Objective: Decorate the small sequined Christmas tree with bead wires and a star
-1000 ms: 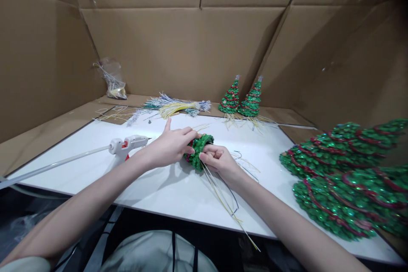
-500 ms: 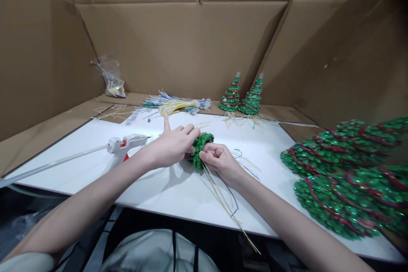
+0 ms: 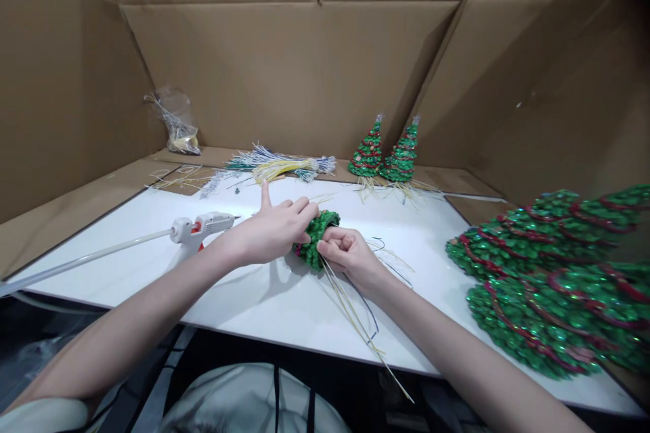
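Note:
A small green Christmas tree [image 3: 317, 254] with a bit of magenta garland lies on its side at the middle of the white board. My left hand [image 3: 277, 226] is closed over it from the left, thumb raised; much of the tree is hidden under the fingers. Against its base on the right, my right hand [image 3: 348, 254] is curled with thumb and fingers pinched. Thin yellow and dark blue wires [image 3: 355, 318] run out from beneath that thumb and trail over the board's front edge. What lies deeper inside the right hand's grip is hidden.
A white glue gun [image 3: 198, 230] with a long glue stick stands at left. Wire bundles [image 3: 284, 166] lie behind. Two small trees [image 3: 368, 152] stand at the back, larger trees [image 3: 548, 298] at right. A plastic bag [image 3: 177, 125] sits in the corner. Cardboard walls [image 3: 284, 67] enclose the board.
Almost nothing differs. The view has shifted slightly; both hands keep the same hold on the tree and wires.

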A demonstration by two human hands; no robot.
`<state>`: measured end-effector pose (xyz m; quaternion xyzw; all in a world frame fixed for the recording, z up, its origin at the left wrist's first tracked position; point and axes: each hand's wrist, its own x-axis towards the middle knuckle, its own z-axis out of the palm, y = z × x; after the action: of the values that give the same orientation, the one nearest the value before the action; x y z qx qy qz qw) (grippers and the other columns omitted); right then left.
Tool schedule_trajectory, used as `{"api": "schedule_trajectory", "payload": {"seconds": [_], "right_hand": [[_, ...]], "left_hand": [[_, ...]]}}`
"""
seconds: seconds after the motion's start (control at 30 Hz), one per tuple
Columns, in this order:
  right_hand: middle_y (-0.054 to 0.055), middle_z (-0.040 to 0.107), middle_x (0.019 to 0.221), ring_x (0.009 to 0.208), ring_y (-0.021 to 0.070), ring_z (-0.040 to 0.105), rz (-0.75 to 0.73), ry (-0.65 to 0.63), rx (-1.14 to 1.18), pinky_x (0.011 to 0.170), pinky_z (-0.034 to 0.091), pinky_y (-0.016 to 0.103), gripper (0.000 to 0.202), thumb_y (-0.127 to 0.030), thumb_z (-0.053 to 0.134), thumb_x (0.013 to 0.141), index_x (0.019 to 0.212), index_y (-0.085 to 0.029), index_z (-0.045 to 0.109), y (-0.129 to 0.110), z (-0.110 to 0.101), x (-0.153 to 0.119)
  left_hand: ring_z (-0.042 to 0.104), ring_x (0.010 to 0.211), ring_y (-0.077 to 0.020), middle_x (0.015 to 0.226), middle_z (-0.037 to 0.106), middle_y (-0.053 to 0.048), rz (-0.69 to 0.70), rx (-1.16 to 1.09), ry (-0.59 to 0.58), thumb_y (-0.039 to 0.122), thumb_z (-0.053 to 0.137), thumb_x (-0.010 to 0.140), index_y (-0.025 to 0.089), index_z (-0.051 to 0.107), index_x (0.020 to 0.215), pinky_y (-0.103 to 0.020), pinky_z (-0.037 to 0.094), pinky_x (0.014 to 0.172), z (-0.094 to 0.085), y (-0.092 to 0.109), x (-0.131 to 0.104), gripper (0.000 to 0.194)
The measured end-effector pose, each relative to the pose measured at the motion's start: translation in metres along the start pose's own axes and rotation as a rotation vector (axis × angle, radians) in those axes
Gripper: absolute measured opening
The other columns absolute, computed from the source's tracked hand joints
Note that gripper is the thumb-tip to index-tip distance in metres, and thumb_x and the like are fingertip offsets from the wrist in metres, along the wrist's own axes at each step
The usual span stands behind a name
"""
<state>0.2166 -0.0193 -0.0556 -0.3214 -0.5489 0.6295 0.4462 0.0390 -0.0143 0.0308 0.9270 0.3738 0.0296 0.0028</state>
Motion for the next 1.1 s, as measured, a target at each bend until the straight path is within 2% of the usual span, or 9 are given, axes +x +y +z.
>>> {"api": "schedule_trajectory", "payload": {"seconds": [0.27,0.4,0.6,0.9,1.1], "right_hand": [[-0.012,0.022,0.045,0.04,0.003,0.015,0.025,0.014,-0.018,0.04,0.008,0.022,0.035,-0.044,0.076,0.066,0.068,-0.015,0.056,-0.001,0.002,0.001],[-0.012,0.022,0.045,0.041,0.0032,0.015,0.027,0.014,-0.027,0.04,0.009,0.022,0.036,-0.044,0.076,0.065,0.068,-0.015,0.056,-0.002,0.002,0.001],[-0.011,0.021,0.046,0.042,0.0034,0.015,0.017,0.01,-0.03,0.041,0.009,0.022,0.037,-0.044,0.076,0.066,0.065,-0.016,0.053,-0.001,0.002,0.001],[-0.011,0.021,0.046,0.041,0.0023,0.013,-0.011,-0.034,0.049,0.041,0.008,0.022,0.039,-0.04,0.075,0.069,0.059,-0.016,0.046,0.003,0.0,0.002],[-0.012,0.023,0.044,0.039,0.0017,0.013,0.022,-0.07,0.073,0.04,0.007,0.021,0.039,-0.04,0.075,0.068,0.06,-0.017,0.045,0.002,-0.002,0.001]], "left_hand": [[0.05,0.116,-0.0216,0.121,0.053,-0.005,0.021,-0.212,-0.069,0.005,0.042,0.088,0.025,0.04,0.115,-0.064,0.0,0.106,-0.005,-0.011,-0.001,0.034],[0.051,0.114,-0.0221,0.12,0.054,-0.005,0.01,-0.205,-0.064,0.009,0.043,0.089,0.023,0.041,0.114,-0.064,0.001,0.106,-0.007,-0.009,-0.001,0.029],[0.056,0.106,-0.0219,0.112,0.057,-0.004,0.039,-0.095,-0.023,0.01,0.045,0.087,0.022,0.043,0.109,-0.058,0.008,0.109,-0.005,-0.007,0.002,0.025],[0.059,0.096,-0.0224,0.103,0.057,-0.004,0.05,-0.033,-0.052,0.012,0.051,0.082,0.019,0.045,0.101,-0.062,0.006,0.107,-0.012,-0.005,0.009,0.021],[0.06,0.089,-0.0208,0.1,0.057,-0.003,0.061,-0.055,-0.006,0.016,0.054,0.078,0.019,0.045,0.097,-0.062,0.006,0.107,-0.011,-0.006,0.01,0.021]]}}
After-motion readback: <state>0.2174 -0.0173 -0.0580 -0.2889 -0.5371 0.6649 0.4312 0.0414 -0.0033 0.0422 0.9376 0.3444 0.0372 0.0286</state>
